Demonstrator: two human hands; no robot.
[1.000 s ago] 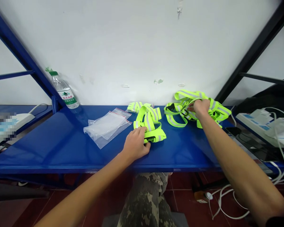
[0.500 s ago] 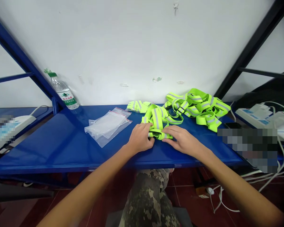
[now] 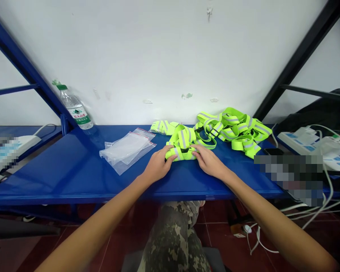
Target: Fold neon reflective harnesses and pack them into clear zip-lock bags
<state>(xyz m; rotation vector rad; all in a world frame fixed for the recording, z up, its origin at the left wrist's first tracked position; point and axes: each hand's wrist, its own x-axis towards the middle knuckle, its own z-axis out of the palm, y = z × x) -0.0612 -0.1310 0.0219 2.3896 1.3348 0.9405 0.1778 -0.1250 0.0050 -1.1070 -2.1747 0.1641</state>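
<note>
A fluorescent yellow reflective strap with grey stripes lies partly folded on the blue table. My left hand grips the left end of its folded front part, thumb on the near side. At the right end, my right hand pinches the same strap. A black buckle piece shows between the hands. Just behind sits a flat yellow bundle in a clear bag. To the right rests a loose heap of similar straps. Clear zip bags with red edges lie left of my left hand.
A water bottle with a green cap leans against the wall at the back left. White power strips and cables are at the right, beside a pixelated patch. Another power strip sits at far left. Blue and black frame posts rise on both sides.
The strap's front part is now folded into a flatter, wider roll. My hands have shifted to its two ends, thumbs pressing the near side. The view has shifted slightly.
</note>
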